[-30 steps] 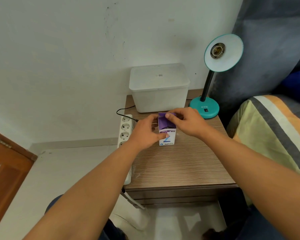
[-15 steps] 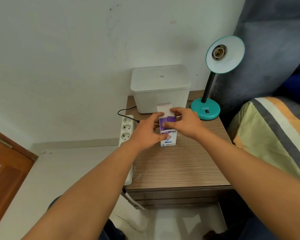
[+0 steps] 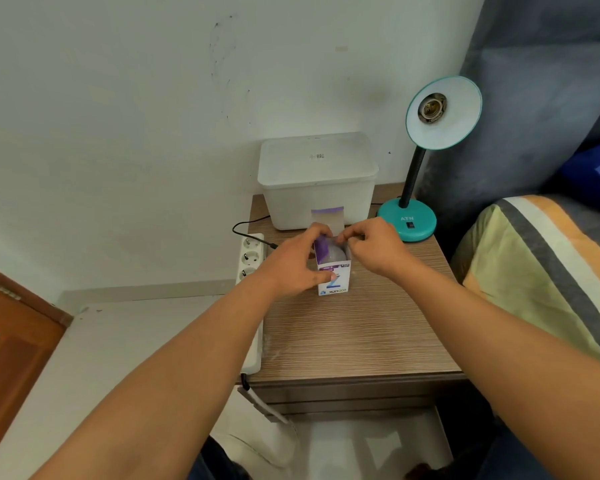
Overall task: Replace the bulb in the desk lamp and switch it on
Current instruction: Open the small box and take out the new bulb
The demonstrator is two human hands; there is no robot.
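Gripping the small purple-and-white cardboard bulb box (image 3: 334, 271) with my left hand (image 3: 291, 263), my right hand (image 3: 374, 247) pinched its opened flap, teal lamp (image 3: 426, 161) at two o'clock.

I see a matt wood-grain bedside table (image 3: 354, 334), a printed cardboard bulb box (image 3: 335, 277) with a smooth frosted bulb (image 3: 335, 252) inside, a cloudy plastic storage bin (image 3: 317, 181), and a glossy teal lamp (image 3: 407, 221) with a metal socket (image 3: 431, 107).
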